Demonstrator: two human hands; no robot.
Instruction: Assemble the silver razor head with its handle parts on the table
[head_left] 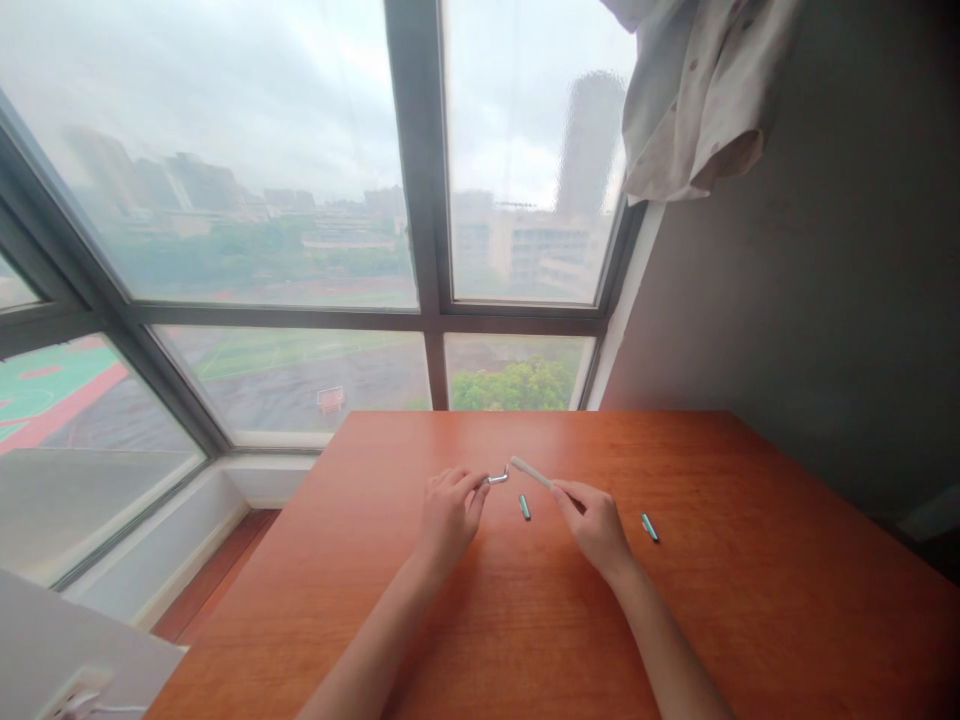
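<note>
My left hand (452, 510) pinches a shiny silver razor handle (497, 479) whose bent neck points right. In my right hand (595, 522) is a slim pale toothbrush (532, 471), its head tilted up and to the left. The brush head is close to the bent end of the handle, with a small gap between them. On the table below lies a small teal and dark razor cartridge (524, 507), between my two hands. A second, similar razor cartridge (649, 527) rests to the right of my right hand. My fingers hide the rear parts of both held things.
Both forearms reach over a reddish-brown wooden table (540, 640). Large windows with grey frames (427, 320) stand behind it. A light garment (697, 100) hangs at the upper right, before a dark wall (840, 260). A socket with a plug (79, 700) shows at the lower left.
</note>
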